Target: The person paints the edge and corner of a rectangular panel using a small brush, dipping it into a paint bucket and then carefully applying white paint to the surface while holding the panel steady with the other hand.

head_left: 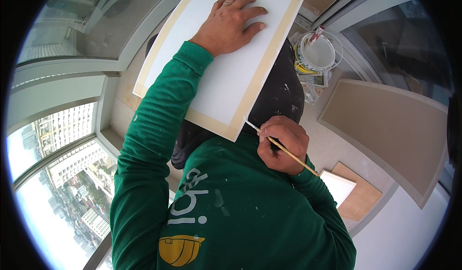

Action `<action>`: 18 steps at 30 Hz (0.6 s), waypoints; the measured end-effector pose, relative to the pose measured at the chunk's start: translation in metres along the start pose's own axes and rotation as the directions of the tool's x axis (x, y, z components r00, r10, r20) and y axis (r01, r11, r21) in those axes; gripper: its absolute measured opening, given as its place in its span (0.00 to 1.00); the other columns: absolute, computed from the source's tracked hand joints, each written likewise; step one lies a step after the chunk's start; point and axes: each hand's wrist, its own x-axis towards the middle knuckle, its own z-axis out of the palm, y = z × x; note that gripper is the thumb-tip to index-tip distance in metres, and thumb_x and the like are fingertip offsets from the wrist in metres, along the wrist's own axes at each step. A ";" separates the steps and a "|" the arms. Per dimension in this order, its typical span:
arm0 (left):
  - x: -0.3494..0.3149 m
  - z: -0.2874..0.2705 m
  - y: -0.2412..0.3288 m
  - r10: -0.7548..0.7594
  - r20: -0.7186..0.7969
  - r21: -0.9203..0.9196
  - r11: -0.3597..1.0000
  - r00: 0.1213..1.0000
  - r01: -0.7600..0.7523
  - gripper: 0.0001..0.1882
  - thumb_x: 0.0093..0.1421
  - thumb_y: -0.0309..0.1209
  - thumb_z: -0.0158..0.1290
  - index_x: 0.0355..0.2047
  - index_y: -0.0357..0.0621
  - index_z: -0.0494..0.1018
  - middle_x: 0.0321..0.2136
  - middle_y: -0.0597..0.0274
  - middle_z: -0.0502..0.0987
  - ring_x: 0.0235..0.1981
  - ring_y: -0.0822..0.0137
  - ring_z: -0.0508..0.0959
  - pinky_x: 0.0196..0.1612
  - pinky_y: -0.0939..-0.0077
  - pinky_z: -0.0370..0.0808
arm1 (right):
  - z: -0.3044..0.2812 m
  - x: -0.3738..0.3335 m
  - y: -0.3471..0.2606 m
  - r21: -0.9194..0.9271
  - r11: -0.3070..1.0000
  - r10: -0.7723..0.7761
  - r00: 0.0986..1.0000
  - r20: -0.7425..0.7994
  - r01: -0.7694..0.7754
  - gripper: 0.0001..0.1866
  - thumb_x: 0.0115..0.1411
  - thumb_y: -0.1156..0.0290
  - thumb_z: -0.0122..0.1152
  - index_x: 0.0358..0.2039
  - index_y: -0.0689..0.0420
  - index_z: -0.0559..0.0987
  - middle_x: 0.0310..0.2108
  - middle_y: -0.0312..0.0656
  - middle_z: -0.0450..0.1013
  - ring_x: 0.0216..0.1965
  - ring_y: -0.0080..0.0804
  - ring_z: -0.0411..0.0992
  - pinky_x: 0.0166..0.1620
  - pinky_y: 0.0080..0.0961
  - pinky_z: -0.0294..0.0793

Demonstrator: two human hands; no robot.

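A white panel with beige masking tape along its borders rests on my lap, over dark paint-flecked trousers. My left hand lies on the panel's upper part, fingers spread, a ring on one of them. In my right hand is a thin paintbrush with a wooden handle, pinched between thumb and fingers. Its white-coated tip sits just beside the panel's lower right corner; whether it touches the edge I cannot tell.
A paint bucket with a red-and-white brush handle in it stands beyond my knee at the right. A large beige framed panel leans at the right, near a brown board and a smaller white panel. Windows line the left.
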 end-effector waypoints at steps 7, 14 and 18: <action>-0.001 0.001 0.000 -0.014 0.017 0.031 0.999 1.000 0.014 0.19 0.74 0.46 0.57 0.60 0.59 0.81 0.67 0.51 0.74 0.69 0.43 0.71 0.74 0.42 0.62 | -0.007 0.001 -0.006 0.102 0.992 0.066 0.996 0.062 -0.072 0.14 0.44 0.87 0.65 0.33 0.59 0.78 0.26 0.43 0.79 0.25 0.41 0.80 0.33 0.33 0.81; -0.001 -0.001 -0.001 -0.008 0.015 0.019 1.000 1.000 0.008 0.19 0.74 0.46 0.57 0.60 0.58 0.81 0.66 0.51 0.74 0.70 0.43 0.71 0.74 0.42 0.63 | -0.008 0.005 0.008 -0.022 0.996 0.082 0.994 -0.065 -0.084 0.14 0.48 0.87 0.68 0.36 0.61 0.79 0.29 0.46 0.81 0.29 0.41 0.83 0.33 0.29 0.83; -0.001 0.000 -0.001 -0.012 0.025 0.005 1.000 1.000 0.011 0.19 0.74 0.46 0.57 0.60 0.58 0.81 0.67 0.51 0.74 0.70 0.43 0.71 0.74 0.42 0.62 | -0.005 0.005 0.003 -0.033 0.999 0.034 0.999 -0.028 -0.035 0.14 0.46 0.87 0.67 0.34 0.60 0.78 0.28 0.44 0.81 0.26 0.40 0.81 0.32 0.31 0.81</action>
